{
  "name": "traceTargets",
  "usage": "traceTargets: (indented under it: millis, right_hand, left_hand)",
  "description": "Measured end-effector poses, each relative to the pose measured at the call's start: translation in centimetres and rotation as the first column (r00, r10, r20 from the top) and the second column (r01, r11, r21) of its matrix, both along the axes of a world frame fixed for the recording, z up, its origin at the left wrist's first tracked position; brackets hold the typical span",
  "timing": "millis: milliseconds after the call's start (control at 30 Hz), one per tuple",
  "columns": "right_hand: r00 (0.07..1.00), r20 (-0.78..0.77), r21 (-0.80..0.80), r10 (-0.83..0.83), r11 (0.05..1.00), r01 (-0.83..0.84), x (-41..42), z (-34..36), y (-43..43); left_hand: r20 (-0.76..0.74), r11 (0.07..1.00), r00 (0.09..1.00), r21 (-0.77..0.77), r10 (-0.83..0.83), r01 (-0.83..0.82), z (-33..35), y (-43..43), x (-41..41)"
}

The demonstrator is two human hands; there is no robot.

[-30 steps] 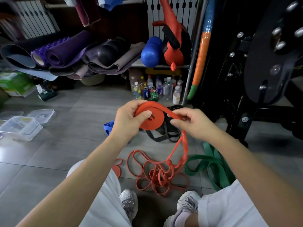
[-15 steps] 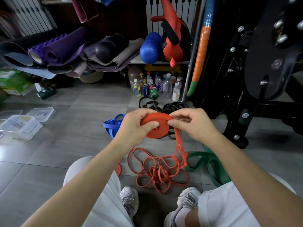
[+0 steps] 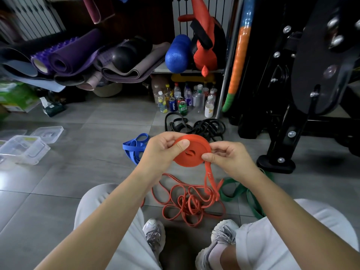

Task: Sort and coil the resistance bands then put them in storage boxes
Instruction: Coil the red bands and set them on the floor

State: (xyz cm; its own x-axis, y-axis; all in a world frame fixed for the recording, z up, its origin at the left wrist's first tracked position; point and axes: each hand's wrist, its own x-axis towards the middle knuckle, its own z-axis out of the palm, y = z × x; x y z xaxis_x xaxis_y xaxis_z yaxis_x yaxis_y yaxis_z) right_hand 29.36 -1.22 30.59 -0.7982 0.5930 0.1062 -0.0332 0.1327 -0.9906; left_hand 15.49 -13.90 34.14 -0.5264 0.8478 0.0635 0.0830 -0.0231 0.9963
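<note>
Grey tile floor [image 3: 81, 172]; left hand [image 3: 161, 151] grips orange band coil [image 3: 191, 152], right hand [image 3: 228, 159] pinches its tail.

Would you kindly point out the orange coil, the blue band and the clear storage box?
orange coil [image 3: 191, 152], head view, flat face of the roll.
blue band [image 3: 132, 148], head view, bunched strands on the floor.
clear storage box [image 3: 29, 158], head view, its near wall.

Grey tiled floor [image 3: 58, 191] reflects soft light. Rolled yoga mats [image 3: 74, 57] pile below a white radiator [image 3: 29, 20]. Bottles [image 3: 187, 100] crowd under a shelf [image 3: 158, 68], beside a black gym machine [image 3: 311, 75].
</note>
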Motion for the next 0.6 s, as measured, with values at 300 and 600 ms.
traceTargets:
  millis: [300, 600]
  right_hand:
    - [0.975, 0.219, 0.304, -0.038, 0.952, -0.031, -0.19, 0.3, 0.31]
    - [0.975, 0.223, 0.355, 0.002, 0.931, -0.083, 0.0, 0.45, 0.33]
  left_hand:
    - [-0.575, 0.945, 0.796, -0.326, -0.19, -0.01, 0.7, -0.26, -0.88]
    - [-0.637, 0.922, 0.735, -0.385, -0.231, -0.043, 0.07, 0.41, -0.75]
